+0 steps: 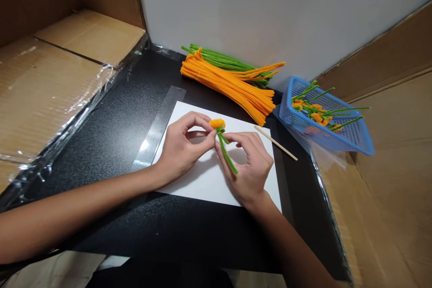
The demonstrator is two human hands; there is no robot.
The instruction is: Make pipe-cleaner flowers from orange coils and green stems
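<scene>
And here's the left forearm (77, 204), bare, stretching in from the lower left to the left hand (180, 148): index finger (197, 118) arched high, thumb (202, 146) reaching out below it, tips in a pinch! Opposite, the right forearm (293, 243) slants up from the lower right, and the right hand (251, 157) answers, fingers (254, 144) bent, knuckles outward, fingertips right beside the left thumb's tip!

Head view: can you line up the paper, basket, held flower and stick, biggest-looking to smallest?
1. Paper
2. Basket
3. Held flower and stick: too close to rank.
</scene>
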